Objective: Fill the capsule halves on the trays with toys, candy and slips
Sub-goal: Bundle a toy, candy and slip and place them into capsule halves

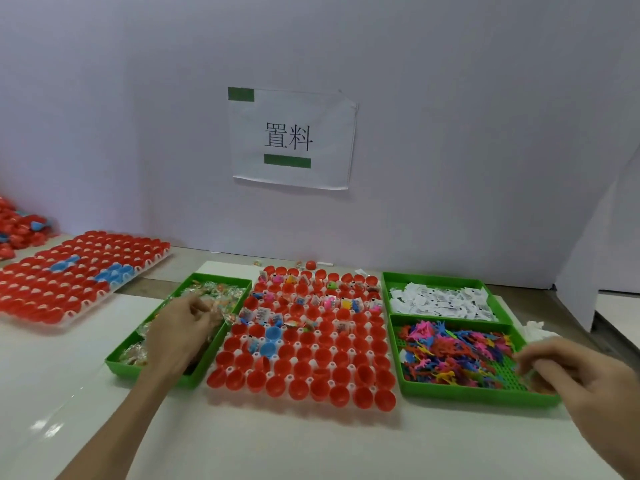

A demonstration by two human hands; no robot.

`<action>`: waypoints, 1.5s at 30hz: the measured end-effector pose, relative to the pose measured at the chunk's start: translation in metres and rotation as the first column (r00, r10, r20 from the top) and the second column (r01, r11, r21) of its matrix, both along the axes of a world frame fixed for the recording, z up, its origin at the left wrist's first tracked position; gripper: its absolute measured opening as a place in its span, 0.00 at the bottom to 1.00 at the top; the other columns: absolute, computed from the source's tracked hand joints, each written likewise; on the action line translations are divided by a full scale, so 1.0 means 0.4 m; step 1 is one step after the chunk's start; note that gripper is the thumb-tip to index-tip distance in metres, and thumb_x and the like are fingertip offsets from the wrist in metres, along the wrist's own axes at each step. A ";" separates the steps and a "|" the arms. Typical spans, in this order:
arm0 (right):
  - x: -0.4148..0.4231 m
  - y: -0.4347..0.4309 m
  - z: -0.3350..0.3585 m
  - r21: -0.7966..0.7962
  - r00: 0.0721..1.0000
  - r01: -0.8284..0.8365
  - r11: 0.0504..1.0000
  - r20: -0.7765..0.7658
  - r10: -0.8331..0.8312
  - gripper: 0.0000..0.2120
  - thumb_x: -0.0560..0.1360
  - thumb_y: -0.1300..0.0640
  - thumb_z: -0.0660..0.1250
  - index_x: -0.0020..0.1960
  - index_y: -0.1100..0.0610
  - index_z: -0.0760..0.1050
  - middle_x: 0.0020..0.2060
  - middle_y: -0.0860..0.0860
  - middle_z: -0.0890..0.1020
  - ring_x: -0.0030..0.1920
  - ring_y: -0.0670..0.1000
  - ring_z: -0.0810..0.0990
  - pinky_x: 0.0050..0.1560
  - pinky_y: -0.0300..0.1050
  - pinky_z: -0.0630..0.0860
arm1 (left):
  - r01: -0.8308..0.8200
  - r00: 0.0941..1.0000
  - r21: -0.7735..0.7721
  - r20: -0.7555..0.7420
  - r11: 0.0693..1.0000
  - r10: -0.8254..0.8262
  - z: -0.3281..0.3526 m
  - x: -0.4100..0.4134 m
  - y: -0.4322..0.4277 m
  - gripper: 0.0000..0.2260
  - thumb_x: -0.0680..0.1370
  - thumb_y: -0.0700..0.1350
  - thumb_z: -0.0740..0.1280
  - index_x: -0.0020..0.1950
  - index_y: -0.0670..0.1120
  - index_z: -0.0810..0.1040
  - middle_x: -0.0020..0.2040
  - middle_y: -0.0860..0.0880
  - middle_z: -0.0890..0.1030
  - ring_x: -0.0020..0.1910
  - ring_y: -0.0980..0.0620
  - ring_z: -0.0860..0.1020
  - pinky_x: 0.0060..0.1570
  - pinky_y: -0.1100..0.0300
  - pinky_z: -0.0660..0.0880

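Head view. Taped to the pale wall, a white paper sign printed in black with "置料", fixed by two green tape strips, one at its top left corner and one under the characters. Dark print marks on the white paper slips, too small to read.

Left hand reaching in from the near left, palm down over the green plastic candy tray, fingers curled into the clear-wrapped candies and pinching some between thumb and fingertips. Right hand coming in from the near right, hovering at the near right corner of the green two-compartment tray. Fingers bent inward above the small coloured plastic toy figures; too blurred to tell whether anything sits in that grip.

Between the two green trays, on the white table, a white plastic tray packed with red capsule halves, open side up, plus two blue capsule halves left of centre. Far rows already carrying toys and slips; near rows showing only red insides. Slips in the far compartment of the right tray, toy figures in the near one.

Far left, a second tray of red halves with a few blue ones, and beyond it a heap of red capsules. Crumpled white tissue just right of the two-compartment tray.
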State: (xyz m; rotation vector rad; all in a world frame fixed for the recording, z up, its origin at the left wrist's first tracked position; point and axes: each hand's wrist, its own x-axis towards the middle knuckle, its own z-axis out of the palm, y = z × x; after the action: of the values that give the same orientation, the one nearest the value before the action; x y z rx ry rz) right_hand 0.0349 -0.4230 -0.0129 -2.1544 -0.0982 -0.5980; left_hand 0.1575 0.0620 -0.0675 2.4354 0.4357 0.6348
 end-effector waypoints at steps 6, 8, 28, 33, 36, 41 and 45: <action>0.189 0.077 -0.046 -0.083 0.987 0.051 0.995 -0.146 -0.063 0.15 0.77 0.65 0.68 0.41 0.46 0.82 0.41 0.43 0.85 0.42 0.43 0.81 0.40 0.37 0.76 | -0.079 0.997 -0.170 0.004 0.982 0.081 0.001 0.008 0.000 0.03 0.78 0.45 0.71 0.45 0.49 0.78 0.57 0.43 0.77 0.46 0.48 0.76 0.40 0.55 0.74; 0.243 0.090 -0.086 -0.236 0.942 0.015 0.972 -0.322 -0.093 0.06 0.78 0.59 0.70 0.50 0.48 0.79 0.50 0.45 0.82 0.48 0.46 0.80 0.51 0.43 0.76 | -0.122 0.989 -0.179 0.063 0.976 0.135 0.005 0.004 -0.001 0.04 0.78 0.43 0.71 0.49 0.44 0.80 0.62 0.39 0.74 0.54 0.42 0.74 0.51 0.50 0.72; 0.276 0.083 -0.157 -0.001 0.936 0.342 0.940 -0.090 -0.341 0.08 0.72 0.61 0.76 0.39 0.50 0.82 0.38 0.42 0.83 0.41 0.42 0.80 0.39 0.34 0.70 | 0.512 0.846 -0.425 0.397 0.746 -0.355 0.031 -0.038 -0.240 0.13 0.77 0.34 0.71 0.48 0.53 0.82 0.41 0.54 0.84 0.42 0.57 0.83 0.41 0.66 0.81; 0.239 0.126 -0.120 0.344 0.941 0.307 0.887 0.031 -0.337 0.06 0.72 0.58 0.76 0.42 0.47 0.82 0.37 0.44 0.85 0.40 0.44 0.83 0.42 0.40 0.81 | 0.643 0.762 -0.558 0.394 0.524 -0.514 0.027 -0.066 -0.358 0.08 0.77 0.35 0.71 0.47 0.47 0.85 0.40 0.50 0.86 0.41 0.52 0.85 0.43 0.64 0.81; 0.215 0.189 -0.103 0.601 0.994 0.049 0.798 0.051 -0.099 0.05 0.68 0.55 0.74 0.43 0.54 0.83 0.40 0.53 0.86 0.41 0.54 0.85 0.43 0.41 0.83 | 0.657 0.724 -0.636 0.384 0.405 -0.573 0.014 -0.087 -0.394 0.07 0.76 0.35 0.71 0.47 0.46 0.85 0.40 0.47 0.87 0.41 0.50 0.86 0.41 0.65 0.81; 0.183 0.280 -0.101 0.566 0.968 -0.234 0.791 0.061 0.244 0.03 0.69 0.56 0.72 0.41 0.55 0.81 0.42 0.59 0.85 0.43 0.58 0.85 0.46 0.44 0.82 | 0.626 0.709 -0.724 0.373 0.289 -0.599 -0.010 -0.111 -0.400 0.04 0.75 0.32 0.71 0.46 0.40 0.81 0.41 0.43 0.87 0.41 0.45 0.86 0.42 0.59 0.82; 0.201 0.250 -0.092 0.569 0.980 -0.190 0.800 0.069 0.184 0.02 0.76 0.64 0.66 0.44 0.61 0.75 0.47 0.57 0.86 0.47 0.56 0.86 0.48 0.44 0.82 | 0.620 0.714 -0.718 0.348 0.318 -0.608 -0.021 -0.122 -0.394 0.05 0.75 0.32 0.71 0.47 0.38 0.78 0.41 0.43 0.87 0.41 0.45 0.86 0.46 0.55 0.83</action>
State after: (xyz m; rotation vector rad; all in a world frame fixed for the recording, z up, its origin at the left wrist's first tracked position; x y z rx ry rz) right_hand 0.1152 -0.3232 -0.0499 -1.5277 -0.1181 -0.4488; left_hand 0.1088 -0.0956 -0.0759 1.4783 -0.2386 0.0376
